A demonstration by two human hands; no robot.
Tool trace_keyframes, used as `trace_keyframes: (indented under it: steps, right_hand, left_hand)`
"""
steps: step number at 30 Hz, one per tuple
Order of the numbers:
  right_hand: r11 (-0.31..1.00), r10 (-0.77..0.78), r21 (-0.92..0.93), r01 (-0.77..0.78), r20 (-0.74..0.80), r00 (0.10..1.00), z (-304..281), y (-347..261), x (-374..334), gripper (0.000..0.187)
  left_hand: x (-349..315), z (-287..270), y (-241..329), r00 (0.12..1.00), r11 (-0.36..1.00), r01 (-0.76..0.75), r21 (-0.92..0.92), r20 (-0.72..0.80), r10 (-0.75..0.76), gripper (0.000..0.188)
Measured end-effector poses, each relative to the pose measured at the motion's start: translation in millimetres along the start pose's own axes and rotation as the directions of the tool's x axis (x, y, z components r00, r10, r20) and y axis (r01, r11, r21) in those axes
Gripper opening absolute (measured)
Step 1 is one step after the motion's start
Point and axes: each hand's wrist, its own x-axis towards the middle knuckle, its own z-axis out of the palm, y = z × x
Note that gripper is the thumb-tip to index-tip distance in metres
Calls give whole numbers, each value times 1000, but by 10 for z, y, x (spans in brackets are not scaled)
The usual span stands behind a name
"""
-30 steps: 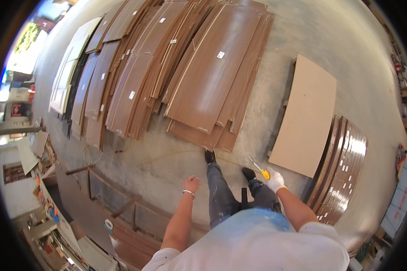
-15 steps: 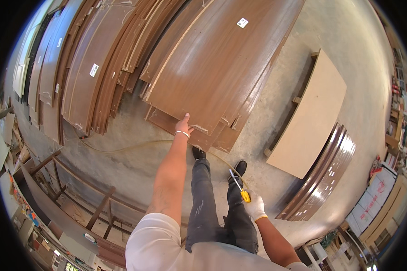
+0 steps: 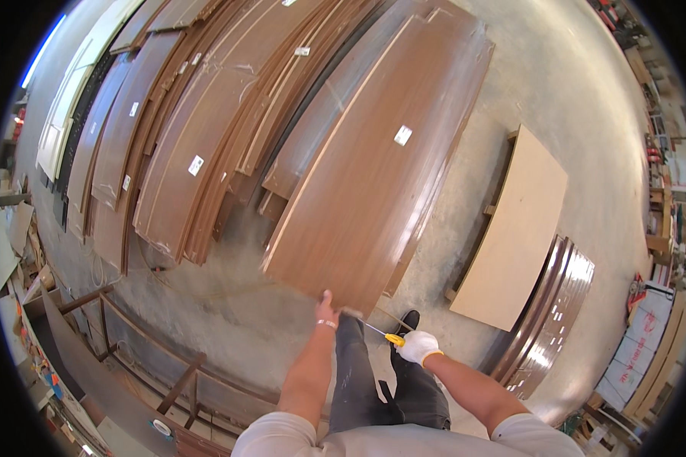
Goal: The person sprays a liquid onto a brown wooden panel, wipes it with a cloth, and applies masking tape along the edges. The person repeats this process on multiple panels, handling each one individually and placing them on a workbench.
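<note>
A long brown wood-grain panel (image 3: 358, 206) with a white label lies on top of a stack, its near end reaching out toward my legs. My bare left hand (image 3: 326, 311) is closed on that near edge, thumb on the upper face, with the other fingers hidden beneath. My right hand (image 3: 419, 346), in a white glove, grips the yellow handle of a screwdriver (image 3: 394, 339). The thin metal shaft points left toward the panel's near right corner. Its tip is blurred there, and I cannot tell whether it touches.
Several stacks of brown panels (image 3: 183, 167) stretch along the left. A pale board (image 3: 511, 236) rests on supports at the right, beside shiny dark brown strips (image 3: 549, 320). A brown metal frame (image 3: 183, 358) stands at the lower left. A hose (image 3: 229, 291) crosses the floor.
The top panel has come toward me and now covers the near ends of the panels below. My left hand moved nearer with it. The screwdriver swung up and left to the panel's corner.
</note>
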Motion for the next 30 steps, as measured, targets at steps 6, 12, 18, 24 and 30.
trace_keyframes:
  steps: [6,12,18,24,30]
  right_hand:
    - [975,214,136,-176,-356,910,-1051,427,425,37]
    - [632,565,774,-37,-428,705,-2334,863,712,45]
    - [996,34,93,4,-405,914,-1817,18,429,38]
    - [954,224,285,-92,-475,851,-2528,447,1034,37]
    - [703,438,697,-141,-268,858,-3927,1654,1344,42]
  left_hand:
    - [-768,-1351,456,993,997,-68,33,-93,71,95]
    - [-1855,-2247,692,937,999,-35,40,-347,47,101]
    - [-2749,-2680,684,874,998,-56,34,-482,65,99]
    - [-3208,-2716,596,872,991,-92,101,-472,130,95]
    - [-3486,-2560,476,851,987,-117,110,-501,156,93]
